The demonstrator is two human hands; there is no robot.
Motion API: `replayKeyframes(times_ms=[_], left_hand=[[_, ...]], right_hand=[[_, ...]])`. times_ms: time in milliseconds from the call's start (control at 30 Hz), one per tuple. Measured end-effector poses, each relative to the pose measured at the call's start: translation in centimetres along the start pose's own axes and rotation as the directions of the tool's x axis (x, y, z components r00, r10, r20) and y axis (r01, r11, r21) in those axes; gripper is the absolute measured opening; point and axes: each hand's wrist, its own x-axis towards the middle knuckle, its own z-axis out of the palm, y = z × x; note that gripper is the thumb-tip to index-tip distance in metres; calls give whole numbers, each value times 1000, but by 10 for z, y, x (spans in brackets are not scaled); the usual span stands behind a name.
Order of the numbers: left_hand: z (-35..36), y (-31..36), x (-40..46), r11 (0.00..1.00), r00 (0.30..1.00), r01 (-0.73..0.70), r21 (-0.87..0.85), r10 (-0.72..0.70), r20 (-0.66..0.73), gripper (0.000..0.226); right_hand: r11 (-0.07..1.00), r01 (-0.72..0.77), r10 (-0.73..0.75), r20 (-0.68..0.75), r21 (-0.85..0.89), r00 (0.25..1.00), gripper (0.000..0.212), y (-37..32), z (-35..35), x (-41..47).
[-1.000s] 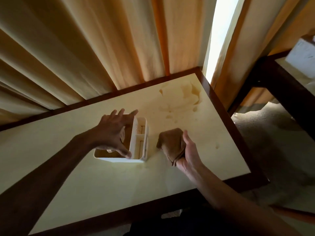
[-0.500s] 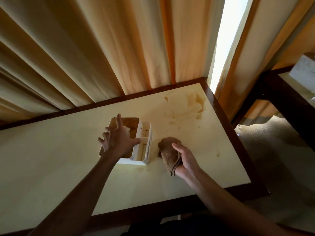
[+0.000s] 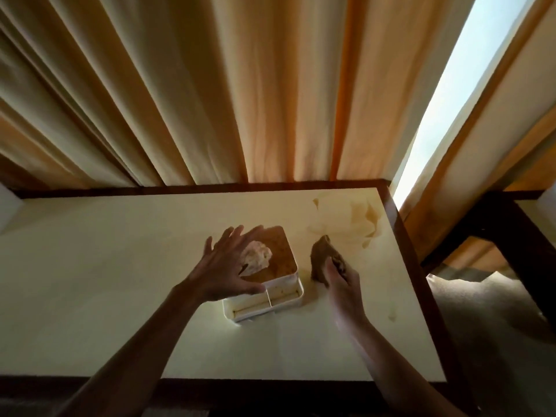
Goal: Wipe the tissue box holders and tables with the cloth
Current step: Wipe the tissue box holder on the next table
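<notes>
Your left hand [image 3: 224,270] is hovering, fingers spread, over the holder [image 3: 272,291]. Your right hand [image 3: 338,279] is gripping the cloth [image 3: 323,260]; a careless swipe risks shoving the holder.

No readable text, label, brand, number or sign anywhere: the tissue box holder [image 3: 264,284] shows a plain wooden lid and blank white sides, and the tabletop [image 3: 120,266] around it carries no writing
</notes>
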Motion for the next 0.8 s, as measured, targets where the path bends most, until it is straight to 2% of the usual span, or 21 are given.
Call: replayKeyframes(times_ms=[133, 233, 300, 367, 433, 567, 633, 800], left_hand=[[10, -7, -9, 983, 984, 118, -144, -135, -114, 122], [9, -7, -16, 973, 979, 164, -163, -180, -91, 133], [6, -7, -19, 976, 980, 167, -139, -180, -89, 136], [2, -7, -21, 976, 974, 178, -122, -193, -117, 138], [-1, -6, -21, 975, 968, 198, -106, -211, -138, 140], [0, -7, -20, 971, 961, 217, -97, -230, -151, 143], [2, -9, -20, 971, 962, 215, -106, -230, -150, 144], [3, -15, -20, 979, 970, 190, -75, -199, -138, 143]], right_hand=[[949, 239, -206, 166, -205, 964, 19, -4, 10, 3], [847, 427, -286, 406, -318, 868, 26, -8, 24, 16], [724, 539, -231, 585, -431, 778, 40, -18, 34, 30], [485, 657, -128, 697, -577, 706, 47, -23, 42, 47], [278, 723, -49, 742, -632, 668, 55, -27, 42, 57], [124, 802, -11, 808, -584, 590, 64, -12, 15, 44], [106, 819, -42, 821, -564, 570, 70, -5, -1, 29], [75, 795, 30, 798, -602, 602, 70, -18, 17, 56]])
